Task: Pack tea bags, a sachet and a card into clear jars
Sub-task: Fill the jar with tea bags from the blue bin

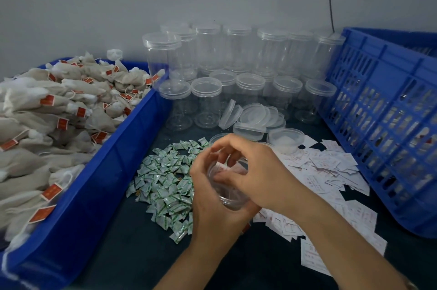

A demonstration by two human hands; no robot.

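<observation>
My left hand point(208, 204) grips a clear jar point(230, 197) from below and the side, tilted with its mouth toward me. My right hand point(257, 171) lies over the jar's mouth, its fingertips on a white card point(223, 168) that sits in the opening. Just left of the jar lies a heap of small green-and-white sachets point(165, 185). White cards point(331, 171) are scattered on the dark table to the right. Beige tea bags point(47, 124) with red tags fill a blue tray point(113, 155) on the left.
Several empty lidded clear jars point(236, 72) stand in rows at the back against the wall. Loose lids point(255, 117) lie in front of them. A tall blue slotted crate point(387, 124) stands at the right.
</observation>
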